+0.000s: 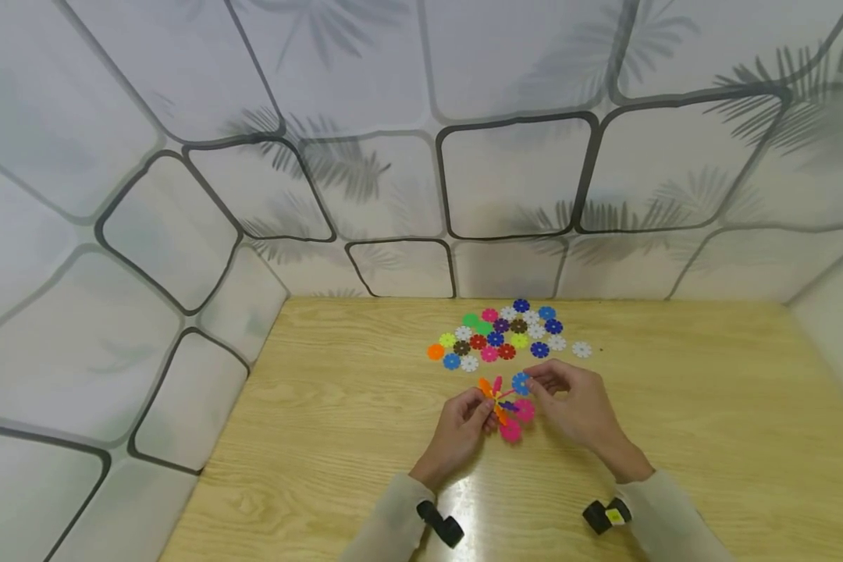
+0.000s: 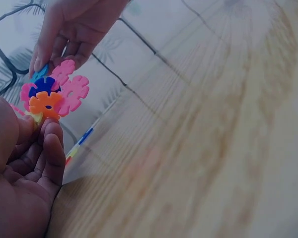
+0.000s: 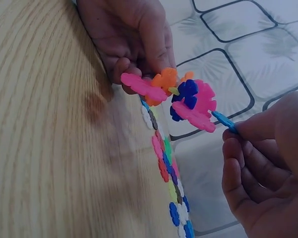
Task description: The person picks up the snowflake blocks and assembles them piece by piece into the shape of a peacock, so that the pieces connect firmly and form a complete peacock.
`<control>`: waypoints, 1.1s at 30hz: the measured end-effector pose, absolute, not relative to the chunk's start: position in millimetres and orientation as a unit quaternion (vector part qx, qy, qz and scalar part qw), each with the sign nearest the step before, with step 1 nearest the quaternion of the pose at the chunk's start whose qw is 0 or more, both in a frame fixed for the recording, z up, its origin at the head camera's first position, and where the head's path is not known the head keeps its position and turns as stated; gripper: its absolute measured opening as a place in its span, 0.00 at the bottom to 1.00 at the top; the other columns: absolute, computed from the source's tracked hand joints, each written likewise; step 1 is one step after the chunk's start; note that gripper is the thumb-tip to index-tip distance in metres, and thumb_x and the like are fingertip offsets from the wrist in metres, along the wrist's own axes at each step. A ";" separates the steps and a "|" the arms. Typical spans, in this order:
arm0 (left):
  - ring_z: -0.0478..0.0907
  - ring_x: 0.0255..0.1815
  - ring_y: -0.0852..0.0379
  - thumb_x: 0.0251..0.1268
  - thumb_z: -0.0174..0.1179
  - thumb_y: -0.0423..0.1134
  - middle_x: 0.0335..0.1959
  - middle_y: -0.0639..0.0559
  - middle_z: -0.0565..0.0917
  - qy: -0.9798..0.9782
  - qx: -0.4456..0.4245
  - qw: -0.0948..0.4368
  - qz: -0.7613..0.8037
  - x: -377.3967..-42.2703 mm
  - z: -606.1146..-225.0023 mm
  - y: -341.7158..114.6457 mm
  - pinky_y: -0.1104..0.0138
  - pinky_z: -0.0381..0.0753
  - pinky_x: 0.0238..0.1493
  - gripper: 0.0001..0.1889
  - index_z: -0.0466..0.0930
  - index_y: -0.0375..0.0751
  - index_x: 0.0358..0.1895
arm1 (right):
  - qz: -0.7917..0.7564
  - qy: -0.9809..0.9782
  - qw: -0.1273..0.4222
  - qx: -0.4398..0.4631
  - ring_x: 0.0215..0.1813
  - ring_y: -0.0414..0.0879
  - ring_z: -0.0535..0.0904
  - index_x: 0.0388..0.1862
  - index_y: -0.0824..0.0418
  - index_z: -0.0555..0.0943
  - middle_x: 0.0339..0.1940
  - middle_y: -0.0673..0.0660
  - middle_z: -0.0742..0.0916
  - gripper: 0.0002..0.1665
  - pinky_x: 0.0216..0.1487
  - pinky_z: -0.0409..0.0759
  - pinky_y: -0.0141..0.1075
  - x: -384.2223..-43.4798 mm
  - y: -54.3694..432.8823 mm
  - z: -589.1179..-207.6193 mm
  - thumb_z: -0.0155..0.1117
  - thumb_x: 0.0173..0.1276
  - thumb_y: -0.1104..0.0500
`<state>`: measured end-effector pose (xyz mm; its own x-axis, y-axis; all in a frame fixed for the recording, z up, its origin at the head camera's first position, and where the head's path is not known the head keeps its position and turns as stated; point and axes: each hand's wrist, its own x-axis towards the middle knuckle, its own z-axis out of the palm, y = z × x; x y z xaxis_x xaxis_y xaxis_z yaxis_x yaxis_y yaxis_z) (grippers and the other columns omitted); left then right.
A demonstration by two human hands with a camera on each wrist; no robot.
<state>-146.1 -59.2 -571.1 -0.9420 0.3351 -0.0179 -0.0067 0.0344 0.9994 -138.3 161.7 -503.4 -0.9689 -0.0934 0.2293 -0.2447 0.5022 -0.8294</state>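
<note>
My left hand (image 1: 455,433) pinches a cluster of interlocking plastic flower discs near its middle, raised above the table. Orange discs (image 2: 44,104), pink discs (image 3: 198,116) and a dark blue disc (image 3: 187,94) stick out at different angles, with a bit of yellow at the centre. A light blue disc (image 1: 520,382) is held by its edge between the thumb and fingers of my right hand (image 1: 581,406). In the right wrist view that light blue disc (image 3: 223,121) meets a pink disc at the cluster's edge; whether their slots are joined I cannot tell.
Loose flower discs (image 1: 495,339) in several colours lie spread on the wooden table (image 1: 323,414), beyond both hands. One white disc (image 1: 581,350) sits at the group's right end. A patterned wall (image 1: 400,269) borders the table's back edge.
</note>
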 end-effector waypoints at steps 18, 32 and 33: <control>0.81 0.31 0.66 0.85 0.56 0.31 0.32 0.47 0.86 0.701 0.103 0.110 0.697 -145.7 -572.1 -57.8 0.75 0.84 0.37 0.13 0.80 0.23 0.41 | 0.511 -0.853 0.057 0.088 0.40 0.33 0.88 0.49 0.60 0.91 0.45 0.57 0.96 0.06 0.45 0.88 0.27 -139.1 154.7 -511.1 0.72 0.76 0.65; 0.85 0.35 0.65 0.75 0.69 0.33 0.35 0.58 0.88 0.687 0.080 0.124 0.711 -146.2 -572.9 -61.3 0.74 0.88 0.42 0.09 0.84 0.27 0.45 | 0.285 -0.956 -0.009 0.069 0.43 0.53 0.75 0.70 0.66 0.81 0.50 0.66 0.79 0.25 0.43 0.79 0.48 -208.6 183.8 -546.1 0.65 0.82 0.55; 0.85 0.35 0.65 0.76 0.68 0.34 0.34 0.58 0.89 0.682 0.081 0.128 0.716 -146.4 -572.1 -60.6 0.73 0.88 0.42 0.10 0.84 0.26 0.45 | 0.287 -0.956 -0.009 0.064 0.44 0.55 0.76 0.66 0.68 0.83 0.51 0.67 0.80 0.22 0.46 0.81 0.51 -208.3 183.3 -543.0 0.66 0.81 0.56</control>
<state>-146.4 -60.6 -572.1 -0.9541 0.2935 -0.0594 -0.0735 -0.0372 0.9966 -208.3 183.3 -543.0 -0.9916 -0.1278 0.0198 -0.1176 0.8272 -0.5495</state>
